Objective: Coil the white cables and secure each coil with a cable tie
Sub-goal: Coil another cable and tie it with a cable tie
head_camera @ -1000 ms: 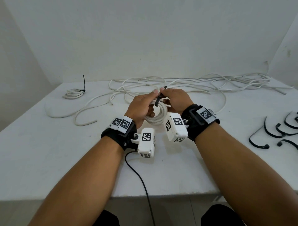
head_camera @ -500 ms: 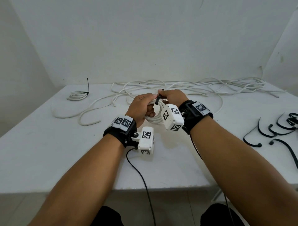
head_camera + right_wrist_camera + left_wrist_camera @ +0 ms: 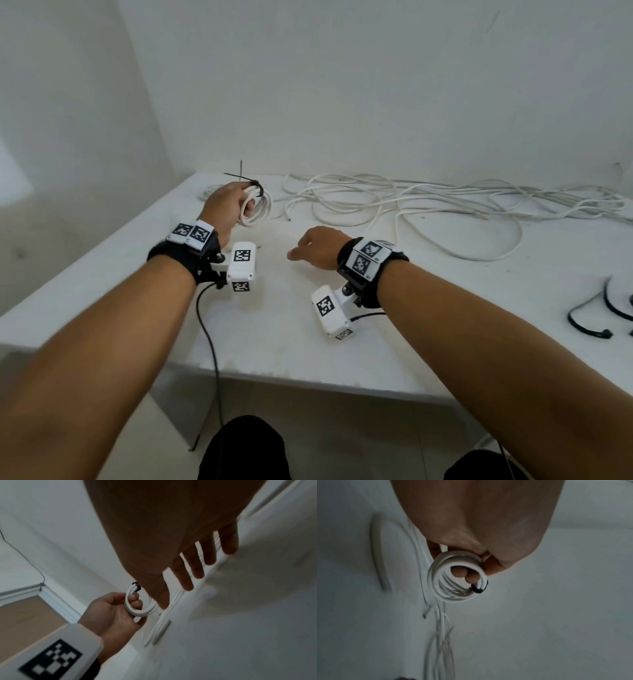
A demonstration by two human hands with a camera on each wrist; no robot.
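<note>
Left hand point(image 3: 224, 205) fingers are curled through the tied white coil point(image 3: 257, 209) near the tabletop's point(image 3: 291, 325) far left corner; right hand point(image 3: 317, 246) is held relaxed, empty; no writing is legible.

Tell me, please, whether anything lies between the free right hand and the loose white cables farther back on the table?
Nothing visible does. The right hand hangs open over bare table, and the loose white cables lie just beyond its fingers. The tied coil is off to the side in the left hand.

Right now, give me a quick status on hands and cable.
Left hand grips tied white cable coil. Right hand open, empty. Loose white cables remain, nothing blocking.
</note>
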